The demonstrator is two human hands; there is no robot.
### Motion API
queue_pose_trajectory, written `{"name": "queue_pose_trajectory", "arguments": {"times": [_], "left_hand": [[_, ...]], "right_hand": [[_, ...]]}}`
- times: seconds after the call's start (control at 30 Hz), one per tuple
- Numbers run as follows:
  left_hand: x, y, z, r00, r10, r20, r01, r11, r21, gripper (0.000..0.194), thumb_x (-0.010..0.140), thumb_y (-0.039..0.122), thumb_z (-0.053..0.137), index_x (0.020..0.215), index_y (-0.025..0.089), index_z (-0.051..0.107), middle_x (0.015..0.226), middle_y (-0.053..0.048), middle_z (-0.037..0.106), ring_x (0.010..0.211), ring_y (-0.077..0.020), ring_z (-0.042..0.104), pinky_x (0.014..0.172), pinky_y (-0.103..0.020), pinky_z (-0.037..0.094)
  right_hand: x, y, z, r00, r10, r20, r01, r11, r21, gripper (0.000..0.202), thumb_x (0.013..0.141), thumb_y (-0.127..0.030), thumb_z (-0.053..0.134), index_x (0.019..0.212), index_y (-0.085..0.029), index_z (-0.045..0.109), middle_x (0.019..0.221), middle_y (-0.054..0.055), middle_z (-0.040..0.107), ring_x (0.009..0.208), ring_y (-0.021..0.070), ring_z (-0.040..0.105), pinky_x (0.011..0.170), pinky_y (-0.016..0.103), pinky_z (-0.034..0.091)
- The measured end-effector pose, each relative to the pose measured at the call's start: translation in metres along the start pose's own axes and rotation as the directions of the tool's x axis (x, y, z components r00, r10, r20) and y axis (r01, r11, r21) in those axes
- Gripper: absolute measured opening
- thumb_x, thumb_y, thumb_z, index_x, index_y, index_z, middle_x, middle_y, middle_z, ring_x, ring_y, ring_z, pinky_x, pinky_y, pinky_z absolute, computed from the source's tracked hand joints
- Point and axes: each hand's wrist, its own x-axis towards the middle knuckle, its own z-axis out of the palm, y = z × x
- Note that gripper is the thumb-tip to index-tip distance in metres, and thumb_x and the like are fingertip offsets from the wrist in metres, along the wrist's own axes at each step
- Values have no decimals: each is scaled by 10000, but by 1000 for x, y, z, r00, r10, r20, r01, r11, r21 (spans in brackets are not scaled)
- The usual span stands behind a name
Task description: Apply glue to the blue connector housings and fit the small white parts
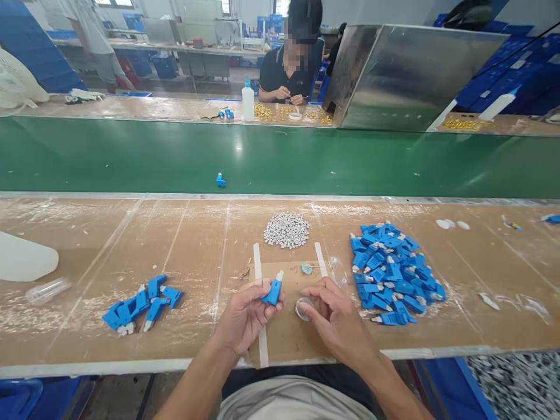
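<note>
Between the thumb and fingers of my left hand (249,312) is a small blue plastic part (273,291), its white tip pointing up. My right hand (335,312) is closed, fingers curled and thumb at a small round dish (301,309) with a pale rim. The palm side of that hand is hidden. Both hands are over a brown cardboard sheet (284,344) edged by white tape strips. Beyond them lies a pile of small grey-white pieces (286,230). A big heap of blue parts (391,274) is on the right, a smaller group of blue parts (142,303) on the left.
A green conveyor belt (280,154) crosses behind the table, carrying one blue part (221,179). Opposite sits a person (289,73) handling something small, near a white glue bottle (248,102). A metal box (411,76) stands right of them. At left lie a white bottle (26,256) and a clear tube (48,290).
</note>
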Motion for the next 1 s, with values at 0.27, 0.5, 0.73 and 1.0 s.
{"name": "queue_pose_trajectory", "arguments": {"times": [0.27,0.5,0.73,1.0], "left_hand": [[-3,0,-6,997,-47,-54,41,994,-100,121,775,63,711,864,103,640,836,-66,663,700,-140,690,561,-155,554],[0,-2,-9,995,-77,-65,66,986,-150,210,777,71,708,974,99,642,811,-63,669,676,-142,692,573,-176,569],[-1,-8,-7,999,-33,-26,28,985,-171,260,770,88,757,1014,131,680,880,-54,703,829,-188,723,750,-255,602],[-5,-9,5,997,-36,66,44,992,-117,215,788,166,792,975,68,751,853,-72,736,764,-133,721,685,-143,578]], "right_hand": [[4,5,3,998,-67,8,67,998,18,165,970,-328,588,1017,-236,716,845,8,516,634,153,479,610,295,389],[6,4,0,996,-81,26,80,996,30,149,977,-297,579,932,-224,701,822,5,490,648,152,469,595,289,375],[-1,4,-9,978,-204,45,203,979,16,170,1000,-208,520,983,-218,689,871,30,502,756,171,521,650,297,407],[-4,-1,-17,982,-174,78,173,985,25,187,1016,-223,490,927,-208,654,871,40,558,773,180,537,692,323,420]]}}
